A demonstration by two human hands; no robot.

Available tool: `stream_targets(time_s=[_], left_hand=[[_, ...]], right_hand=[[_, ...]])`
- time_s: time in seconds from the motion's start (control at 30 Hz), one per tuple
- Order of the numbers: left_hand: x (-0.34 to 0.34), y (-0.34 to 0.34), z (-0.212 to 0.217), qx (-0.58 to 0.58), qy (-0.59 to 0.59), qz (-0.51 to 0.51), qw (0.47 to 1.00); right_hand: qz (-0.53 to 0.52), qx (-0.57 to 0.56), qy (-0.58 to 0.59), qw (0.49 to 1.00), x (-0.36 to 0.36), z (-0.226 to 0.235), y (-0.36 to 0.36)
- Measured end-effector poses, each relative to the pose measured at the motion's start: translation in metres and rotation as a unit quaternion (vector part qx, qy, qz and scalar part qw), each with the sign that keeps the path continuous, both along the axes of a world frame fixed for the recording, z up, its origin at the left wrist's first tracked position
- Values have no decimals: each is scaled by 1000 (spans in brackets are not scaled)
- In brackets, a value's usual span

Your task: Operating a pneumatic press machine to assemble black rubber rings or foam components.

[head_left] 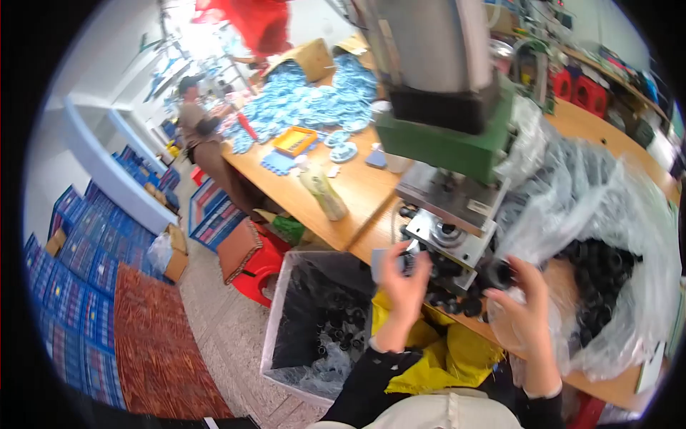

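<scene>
My left hand (404,289) is at the left side of a green press (443,136), its fingers closed on a small dark ring-shaped part (409,264). My right hand (527,304) holds a black plastic ring (499,274) between thumb and fingers, just right of the press. Between the hands lies the press's metal plate (451,239), with a round die (447,233) on it. Several loose black rings (457,306) lie along the table edge below the plate.
An open plastic bag (622,193) with many black rings (600,279) covers the table at right. A lined bin (271,343) with dark parts stands at lower left. A bottle (323,194), an orange tray (294,141) and a pile of blue pieces (307,96) are further back; another person (204,129) stands there.
</scene>
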State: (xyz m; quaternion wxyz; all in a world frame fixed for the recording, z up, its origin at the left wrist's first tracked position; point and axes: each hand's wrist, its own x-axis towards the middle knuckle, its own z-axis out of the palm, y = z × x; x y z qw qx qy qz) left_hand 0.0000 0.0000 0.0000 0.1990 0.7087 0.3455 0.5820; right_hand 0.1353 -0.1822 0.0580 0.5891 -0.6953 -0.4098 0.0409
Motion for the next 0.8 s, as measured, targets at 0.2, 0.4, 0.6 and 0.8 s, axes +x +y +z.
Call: stream_targets(time_s=[0.2, 0.4, 0.6, 0.8], left_hand=[[-113, 72, -99, -68, 137, 236, 960], [-50, 66, -48, 58, 162, 15, 985], [17, 58, -79, 9, 345, -133, 929], [17, 68, -85, 95, 346, -139, 923]], right_hand=[[-39, 27, 24, 999, 5, -13, 58], [-84, -21, -8, 996, 21, -9, 76], [-28, 25, -37, 999, -2, -16, 35], [-203, -194, -14, 960, 77, -62, -73]])
